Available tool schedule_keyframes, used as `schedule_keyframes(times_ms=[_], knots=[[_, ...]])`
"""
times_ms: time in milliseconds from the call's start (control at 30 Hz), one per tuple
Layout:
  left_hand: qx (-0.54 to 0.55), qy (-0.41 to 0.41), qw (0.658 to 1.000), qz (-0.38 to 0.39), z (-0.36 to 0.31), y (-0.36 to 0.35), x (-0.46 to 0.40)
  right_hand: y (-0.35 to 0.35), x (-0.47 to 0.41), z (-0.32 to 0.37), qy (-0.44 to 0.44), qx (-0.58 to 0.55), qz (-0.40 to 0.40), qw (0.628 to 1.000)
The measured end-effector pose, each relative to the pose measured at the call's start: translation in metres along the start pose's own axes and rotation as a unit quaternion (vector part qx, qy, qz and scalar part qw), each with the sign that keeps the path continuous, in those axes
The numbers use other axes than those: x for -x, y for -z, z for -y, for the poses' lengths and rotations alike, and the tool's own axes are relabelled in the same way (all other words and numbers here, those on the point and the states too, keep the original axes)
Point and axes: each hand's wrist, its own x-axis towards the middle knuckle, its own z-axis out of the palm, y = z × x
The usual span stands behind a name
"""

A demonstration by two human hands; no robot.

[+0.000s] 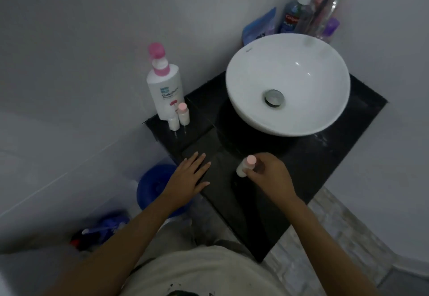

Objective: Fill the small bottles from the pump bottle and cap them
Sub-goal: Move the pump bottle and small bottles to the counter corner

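A tall white pump bottle (164, 84) with a pink pump head stands at the back left corner of the black counter (325, 156). Right in front of it stand two small white bottles: one with a pink cap (183, 114) and one whose top looks white (173, 120). My right hand (267, 175) is closed around a third small white bottle (243, 168) with a pink cap, held just above the counter's front part. My left hand (188, 177) lies flat on the counter's front left edge, fingers spread, holding nothing.
A round white basin (250, 68) fills the counter's right half. Behind it are a tap, a mouthwash bottle (290, 17), a clear spray bottle (306, 10) and a blue pouch (260, 26). On the floor at the left sit a blue bucket (153, 186) and cleaning items.
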Motion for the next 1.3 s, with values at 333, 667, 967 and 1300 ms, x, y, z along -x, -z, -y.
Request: schedule_keyframes(times_ms=[333,667,967,1300], knots=[[-0.003,-0.005,1.0,-0.028,0.006,-0.016,-0.002,-0.038,-0.15,0.112,0.122,0.073,0.075,0.987],[-0.003,-0.005,0.998,-0.065,0.009,-0.026,-0.003,-0.074,-0.202,0.122,0.1,-0.002,0.137,0.986],[-0.01,0.006,0.998,-0.059,0.008,-0.021,-0.003,-0.071,-0.205,0.126,0.119,0.008,0.163,0.979],[-0.007,0.007,0.999,-0.045,0.008,-0.018,-0.002,-0.071,-0.202,0.126,0.092,0.009,0.163,0.982]])
